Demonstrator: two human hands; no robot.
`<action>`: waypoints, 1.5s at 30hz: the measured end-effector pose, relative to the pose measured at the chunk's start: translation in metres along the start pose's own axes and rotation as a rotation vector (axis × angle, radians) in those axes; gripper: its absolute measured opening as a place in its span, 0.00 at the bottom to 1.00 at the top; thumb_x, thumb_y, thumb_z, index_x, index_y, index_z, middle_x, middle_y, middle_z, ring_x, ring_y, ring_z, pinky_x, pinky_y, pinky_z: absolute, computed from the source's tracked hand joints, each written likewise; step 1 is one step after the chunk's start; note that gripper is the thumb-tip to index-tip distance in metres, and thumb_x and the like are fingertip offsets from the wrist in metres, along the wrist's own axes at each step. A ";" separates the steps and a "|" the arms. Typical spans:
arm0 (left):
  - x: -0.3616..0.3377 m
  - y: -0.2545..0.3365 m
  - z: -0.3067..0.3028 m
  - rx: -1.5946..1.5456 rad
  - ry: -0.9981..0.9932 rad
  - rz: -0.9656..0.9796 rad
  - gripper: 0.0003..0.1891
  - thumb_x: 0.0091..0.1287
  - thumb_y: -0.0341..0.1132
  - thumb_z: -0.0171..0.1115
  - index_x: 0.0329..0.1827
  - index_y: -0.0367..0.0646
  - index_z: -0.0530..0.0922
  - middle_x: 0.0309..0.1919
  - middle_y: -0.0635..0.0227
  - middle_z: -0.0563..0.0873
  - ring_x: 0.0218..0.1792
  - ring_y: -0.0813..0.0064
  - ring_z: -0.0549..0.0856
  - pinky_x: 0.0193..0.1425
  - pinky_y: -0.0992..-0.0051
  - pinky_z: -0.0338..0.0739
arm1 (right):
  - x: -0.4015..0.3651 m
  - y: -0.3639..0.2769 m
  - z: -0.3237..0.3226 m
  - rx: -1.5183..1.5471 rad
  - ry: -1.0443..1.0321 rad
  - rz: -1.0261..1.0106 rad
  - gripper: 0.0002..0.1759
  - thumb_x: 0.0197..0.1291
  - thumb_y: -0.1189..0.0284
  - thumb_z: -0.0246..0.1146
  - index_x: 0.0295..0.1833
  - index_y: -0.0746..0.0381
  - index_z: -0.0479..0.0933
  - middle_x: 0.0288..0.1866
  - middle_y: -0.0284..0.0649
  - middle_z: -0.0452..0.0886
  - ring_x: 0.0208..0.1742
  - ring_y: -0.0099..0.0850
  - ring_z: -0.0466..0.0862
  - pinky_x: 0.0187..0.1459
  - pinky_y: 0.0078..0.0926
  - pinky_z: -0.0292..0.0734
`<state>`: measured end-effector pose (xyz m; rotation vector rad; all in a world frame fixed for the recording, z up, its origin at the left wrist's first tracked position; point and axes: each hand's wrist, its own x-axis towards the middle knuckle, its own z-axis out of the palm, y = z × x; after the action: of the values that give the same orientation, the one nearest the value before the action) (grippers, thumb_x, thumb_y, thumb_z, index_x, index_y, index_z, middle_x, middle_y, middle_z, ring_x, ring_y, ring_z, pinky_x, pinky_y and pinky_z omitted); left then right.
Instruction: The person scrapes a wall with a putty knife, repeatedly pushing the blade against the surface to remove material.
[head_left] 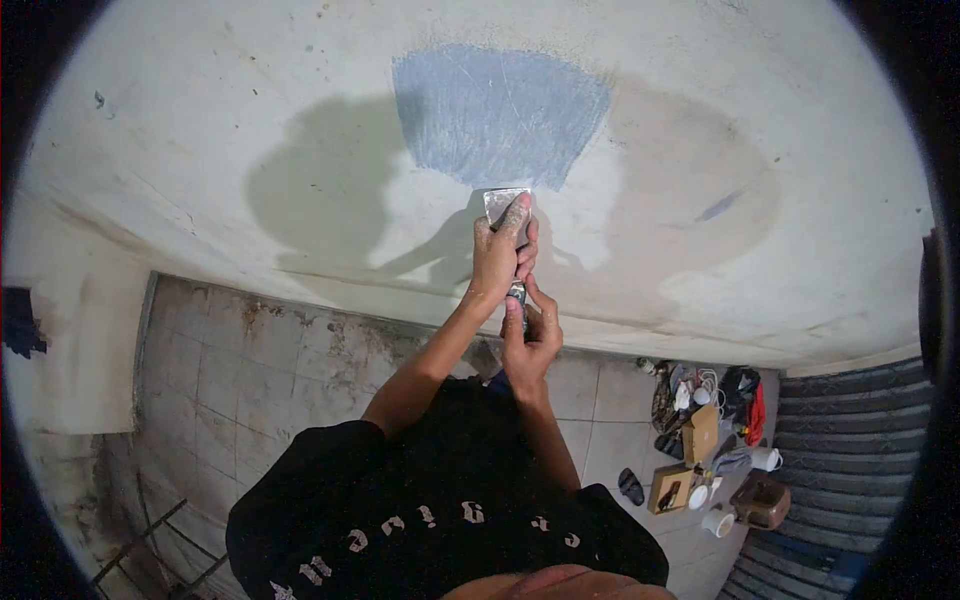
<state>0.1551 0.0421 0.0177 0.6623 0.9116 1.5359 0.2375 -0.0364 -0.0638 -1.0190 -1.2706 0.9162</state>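
Note:
A putty knife [496, 205] with a wide, smeared metal blade is held up against the pale wall [330, 60]. My left hand [500, 250], dusted with whitish residue, closes around it near the blade, with a finger or thumb lying along the blade. Below it, my right hand [533, 340] grips the dark handle [517, 292] between thumb and fingers. The blade's top edge sits just under the lower border of a blue-grey patch [505, 110] on the wall. My fingers hide much of the tool's middle.
Grey floor tiles [590, 400] lie below the wall. To the right are cardboard boxes [701, 433], a white bucket [717, 521], a brown container [762, 500], dark sandals [630, 487] and a red cloth [756, 412]. A ribbed metal shutter [850, 440] stands beyond. Metal bars [140, 540] are at lower left.

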 end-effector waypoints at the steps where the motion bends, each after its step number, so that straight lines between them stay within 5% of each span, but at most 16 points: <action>1: -0.002 0.002 0.002 0.002 -0.002 0.006 0.24 0.71 0.50 0.59 0.22 0.41 0.70 0.10 0.73 0.67 0.09 0.84 0.66 0.11 0.80 0.57 | 0.001 -0.001 0.000 -0.008 0.012 -0.032 0.20 0.65 0.81 0.62 0.61 0.74 0.71 0.49 0.47 0.83 0.45 0.23 0.80 0.46 0.21 0.76; 9: 0.005 0.073 0.038 0.016 -0.086 0.183 0.23 0.71 0.49 0.58 0.23 0.41 0.71 0.11 0.73 0.69 0.08 0.82 0.66 0.11 0.80 0.58 | 0.050 -0.062 0.018 0.118 0.032 -0.173 0.22 0.65 0.81 0.63 0.63 0.70 0.71 0.33 0.36 0.82 0.27 0.15 0.73 0.30 0.12 0.67; 15: 0.014 -0.015 -0.068 0.089 -0.134 0.095 0.21 0.72 0.46 0.56 0.26 0.39 0.75 0.13 0.68 0.76 0.11 0.75 0.74 0.15 0.76 0.67 | 0.004 -0.005 0.024 -0.068 -0.245 0.298 0.19 0.66 0.71 0.64 0.58 0.67 0.71 0.26 0.39 0.78 0.24 0.20 0.77 0.22 0.20 0.70; 17: 0.008 -0.058 -0.122 0.188 -0.094 -0.122 0.20 0.72 0.47 0.56 0.30 0.38 0.79 0.17 0.65 0.81 0.18 0.73 0.81 0.21 0.75 0.73 | -0.018 0.033 0.007 -0.349 -0.517 0.344 0.18 0.64 0.68 0.63 0.54 0.68 0.74 0.28 0.49 0.81 0.26 0.37 0.84 0.27 0.33 0.76; 19: -0.014 -0.104 -0.173 0.190 0.001 -0.282 0.19 0.73 0.48 0.55 0.36 0.39 0.82 0.24 0.64 0.86 0.26 0.71 0.85 0.27 0.73 0.78 | -0.052 0.112 -0.011 -0.563 -0.541 0.216 0.14 0.62 0.67 0.64 0.44 0.68 0.76 0.28 0.49 0.81 0.24 0.35 0.82 0.29 0.35 0.77; 20: -0.031 -0.126 -0.195 0.093 0.019 -0.282 0.19 0.73 0.48 0.55 0.39 0.40 0.83 0.28 0.65 0.87 0.30 0.71 0.87 0.30 0.71 0.81 | -0.066 0.107 -0.016 -0.670 -0.563 0.132 0.14 0.60 0.68 0.64 0.46 0.67 0.77 0.29 0.50 0.82 0.28 0.41 0.83 0.32 0.38 0.77; 21: -0.046 -0.141 -0.213 0.315 0.026 -0.276 0.19 0.74 0.49 0.53 0.44 0.41 0.82 0.36 0.64 0.88 0.33 0.69 0.88 0.35 0.68 0.84 | -0.077 0.101 -0.021 -0.778 -0.578 0.042 0.14 0.58 0.68 0.64 0.47 0.66 0.78 0.31 0.52 0.82 0.32 0.46 0.84 0.36 0.40 0.78; 22: -0.072 -0.127 -0.201 0.349 0.242 -0.419 0.20 0.74 0.49 0.51 0.50 0.41 0.81 0.42 0.63 0.87 0.35 0.68 0.88 0.40 0.66 0.85 | -0.087 0.097 -0.025 -0.748 -0.622 0.128 0.16 0.57 0.69 0.65 0.49 0.65 0.78 0.33 0.53 0.83 0.36 0.50 0.84 0.39 0.42 0.78; 25: -0.121 -0.149 -0.244 0.318 0.142 -0.522 0.21 0.73 0.48 0.51 0.54 0.40 0.80 0.46 0.61 0.86 0.39 0.66 0.87 0.44 0.67 0.85 | -0.119 0.102 -0.035 -0.651 -0.695 0.276 0.22 0.57 0.61 0.66 0.54 0.62 0.77 0.44 0.56 0.83 0.46 0.54 0.83 0.45 0.47 0.78; 26: -0.130 -0.156 -0.260 0.304 0.122 -0.602 0.26 0.73 0.50 0.53 0.63 0.40 0.76 0.52 0.57 0.85 0.49 0.63 0.85 0.53 0.60 0.82 | -0.130 0.103 -0.033 -0.634 -0.702 0.281 0.23 0.57 0.61 0.66 0.54 0.62 0.77 0.44 0.55 0.83 0.46 0.53 0.83 0.46 0.46 0.78; 31: -0.181 -0.158 -0.289 0.300 0.199 -0.478 0.25 0.72 0.49 0.54 0.62 0.38 0.76 0.46 0.58 0.87 0.46 0.62 0.86 0.52 0.61 0.82 | -0.158 0.091 -0.021 -0.552 -0.767 0.234 0.19 0.55 0.65 0.66 0.50 0.64 0.79 0.41 0.54 0.84 0.42 0.49 0.85 0.44 0.44 0.78; 34: -0.211 -0.132 -0.270 0.244 0.300 -0.365 0.21 0.69 0.52 0.59 0.49 0.41 0.80 0.44 0.62 0.86 0.43 0.66 0.86 0.49 0.63 0.80 | -0.162 0.088 -0.018 -0.624 -0.852 0.161 0.17 0.57 0.65 0.66 0.48 0.64 0.79 0.41 0.51 0.84 0.42 0.48 0.84 0.44 0.44 0.77; 39: -0.250 -0.102 -0.241 0.005 0.402 -0.262 0.26 0.66 0.58 0.60 0.48 0.41 0.79 0.43 0.62 0.86 0.45 0.66 0.85 0.50 0.64 0.78 | -0.172 0.046 -0.017 -0.542 -0.852 0.001 0.14 0.60 0.64 0.64 0.45 0.63 0.79 0.39 0.50 0.83 0.42 0.46 0.83 0.43 0.44 0.76; 43: -0.280 -0.068 -0.201 0.018 0.470 -0.172 0.23 0.67 0.55 0.62 0.47 0.42 0.80 0.42 0.64 0.85 0.44 0.67 0.85 0.49 0.66 0.78 | -0.214 0.041 -0.038 -0.362 -0.830 0.126 0.15 0.66 0.63 0.61 0.49 0.64 0.79 0.32 0.47 0.83 0.34 0.41 0.83 0.40 0.36 0.76; 45: -0.293 -0.091 -0.215 0.135 0.457 -0.157 0.21 0.67 0.51 0.63 0.50 0.41 0.80 0.40 0.67 0.85 0.42 0.70 0.85 0.48 0.68 0.79 | -0.228 0.027 -0.052 -0.147 -0.910 0.503 0.18 0.68 0.60 0.61 0.51 0.64 0.79 0.28 0.40 0.82 0.30 0.30 0.81 0.36 0.29 0.75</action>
<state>0.0767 -0.2834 -0.1506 0.3243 1.3869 1.5184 0.2693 -0.2488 -0.1595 -1.0937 -1.8768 1.8264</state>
